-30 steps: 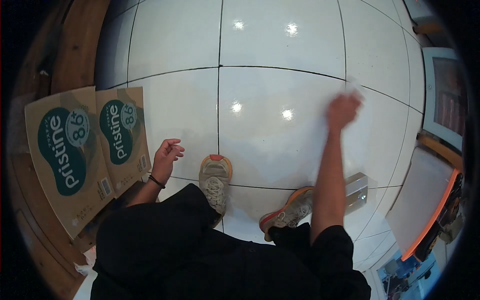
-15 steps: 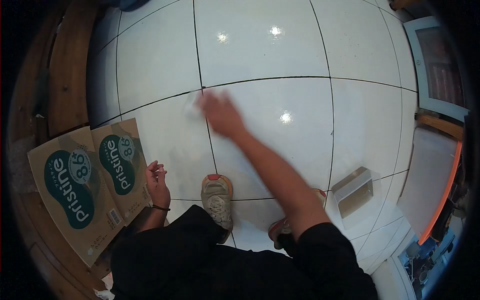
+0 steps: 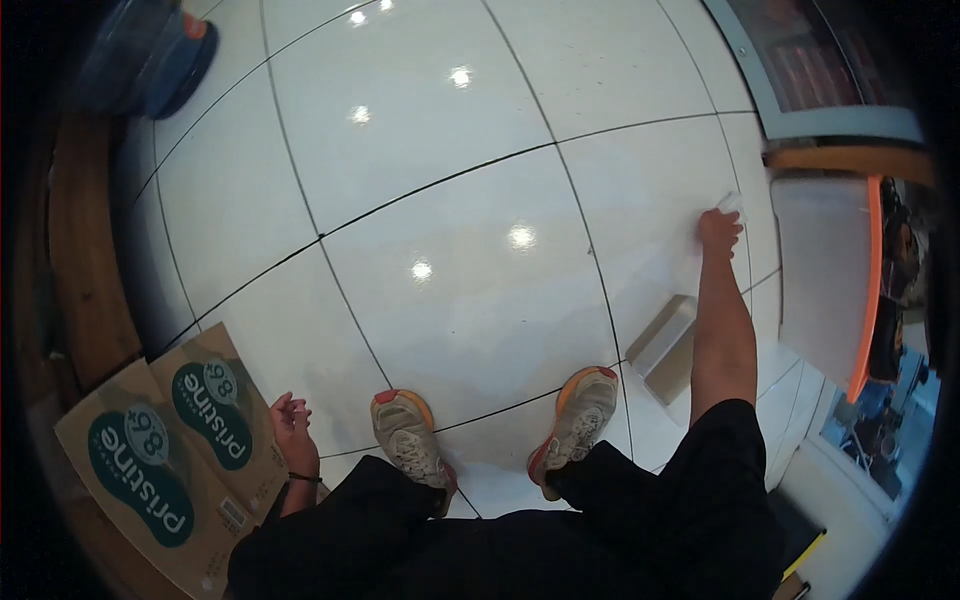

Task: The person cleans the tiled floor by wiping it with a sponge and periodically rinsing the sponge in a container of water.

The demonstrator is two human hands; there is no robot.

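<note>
My right hand (image 3: 720,232) is stretched far to the right, its fingers wrapped round a small whitish, partly see-through object (image 3: 731,204) against the white tiled floor (image 3: 450,190). What that object is, I cannot make out. Below this hand, partly behind the forearm, a shallow rectangular container (image 3: 662,345) rests on the tiles. My left hand (image 3: 290,418) hangs beside the flattened cardboard (image 3: 215,400) at the left, fingers loosely curled and apart, with nothing seen in it. A dark band circles the left wrist.
Two shoes (image 3: 408,430) stand on the floor at the lower middle. A blue container (image 3: 150,60) is at the upper left, by wooden furniture (image 3: 95,230). On the right are a glass-fronted cabinet (image 3: 815,60) and a translucent bin (image 3: 825,270) with an orange rim.
My right hand swept left across the tiles, then back to the far right with the whitish object. The view has turned, showing the blue container more fully. My left hand stays by the cardboard.
</note>
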